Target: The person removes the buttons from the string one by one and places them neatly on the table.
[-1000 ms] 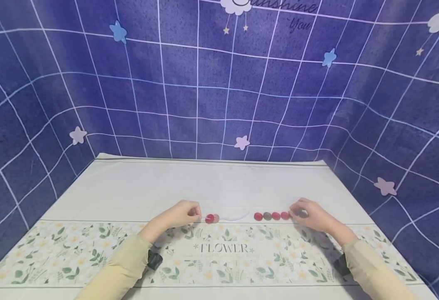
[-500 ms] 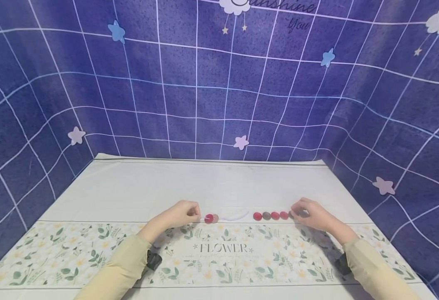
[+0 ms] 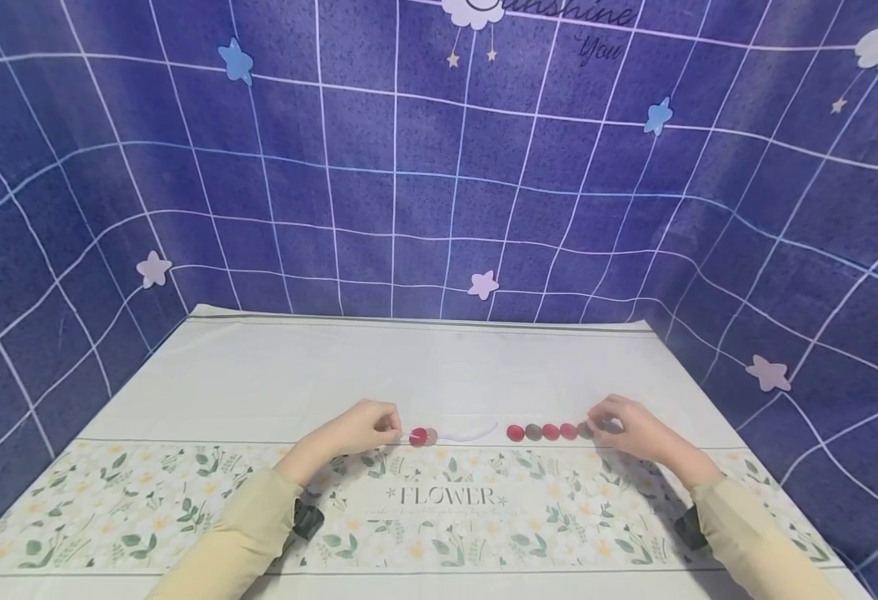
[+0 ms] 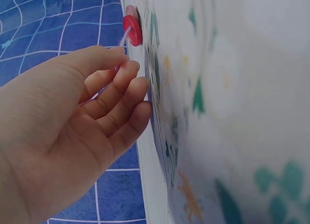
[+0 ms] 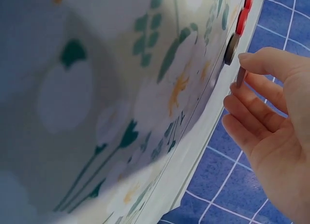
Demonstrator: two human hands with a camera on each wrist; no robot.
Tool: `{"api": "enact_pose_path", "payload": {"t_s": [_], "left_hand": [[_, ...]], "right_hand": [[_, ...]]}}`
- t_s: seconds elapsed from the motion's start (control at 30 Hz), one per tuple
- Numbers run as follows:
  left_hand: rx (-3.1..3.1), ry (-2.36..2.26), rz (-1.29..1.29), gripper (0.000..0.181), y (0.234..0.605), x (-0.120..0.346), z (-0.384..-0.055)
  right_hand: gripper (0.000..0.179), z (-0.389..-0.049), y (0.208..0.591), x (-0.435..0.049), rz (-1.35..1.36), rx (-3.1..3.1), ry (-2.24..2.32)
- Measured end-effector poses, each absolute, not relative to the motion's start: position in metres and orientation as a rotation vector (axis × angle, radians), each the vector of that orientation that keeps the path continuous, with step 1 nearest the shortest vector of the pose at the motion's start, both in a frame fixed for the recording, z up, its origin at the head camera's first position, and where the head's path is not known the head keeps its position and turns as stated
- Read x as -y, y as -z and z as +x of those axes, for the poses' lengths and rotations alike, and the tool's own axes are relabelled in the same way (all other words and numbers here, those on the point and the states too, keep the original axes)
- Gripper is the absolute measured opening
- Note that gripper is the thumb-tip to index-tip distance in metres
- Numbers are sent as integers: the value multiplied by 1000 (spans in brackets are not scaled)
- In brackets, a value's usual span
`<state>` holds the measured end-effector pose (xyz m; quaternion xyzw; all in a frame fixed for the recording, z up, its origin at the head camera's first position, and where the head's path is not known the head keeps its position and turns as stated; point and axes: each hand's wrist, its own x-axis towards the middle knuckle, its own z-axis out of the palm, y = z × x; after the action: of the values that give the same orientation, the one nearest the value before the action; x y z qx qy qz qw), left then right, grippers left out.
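My left hand [image 3: 366, 427] pinches a thin pale string [image 4: 124, 37] between thumb and forefinger. Just right of it lie a red button [image 3: 418, 437] and a pinkish button [image 3: 431, 436]; the string passes through the red one, and its loose end [image 3: 476, 436] trails rightward. Farther right, a row of buttons holds a red one [image 3: 515, 432], a dark one [image 3: 533, 432], two more red ones and a grey-brown one [image 5: 231, 49] at the right end. Beside that end my right hand [image 3: 626, 426] pinches a brownish button [image 5: 240, 76], seen edge-on in the right wrist view.
A white cloth [image 3: 319, 358] with a floral band [image 3: 207, 508] lettered FLOWER covers the table. Blue grid-patterned fabric [image 3: 364, 208] with stars and clouds rises behind and at both sides.
My right hand has shifted slightly right, so the grey-brown button at the row's end now shows. My left hand, the string and the two buttons beside it stay in place.
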<state>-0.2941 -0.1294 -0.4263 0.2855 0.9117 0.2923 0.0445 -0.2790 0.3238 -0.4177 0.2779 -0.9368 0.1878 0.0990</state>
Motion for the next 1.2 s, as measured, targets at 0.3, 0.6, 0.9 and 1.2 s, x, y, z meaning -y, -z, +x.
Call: {"api": "enact_pose_path", "payload": {"t_s": [0.3,0.6,0.9,1.2], "left_hand": [[-2795,-889,870,8,426,129,-294],[-2792,-897,841,8,428,130,-293],[-2785,-905,841,8,426,129,-291],[-2786,-895,854,8,423,129,-291]], "right_hand": [[20,-277,417,-325,769,2790,-506],[22,-278,419,-330,731,2837,-484],[21,-277,422,-332,733,2854,-444],[21,-278,422,-332,729,2864,-441]]}}
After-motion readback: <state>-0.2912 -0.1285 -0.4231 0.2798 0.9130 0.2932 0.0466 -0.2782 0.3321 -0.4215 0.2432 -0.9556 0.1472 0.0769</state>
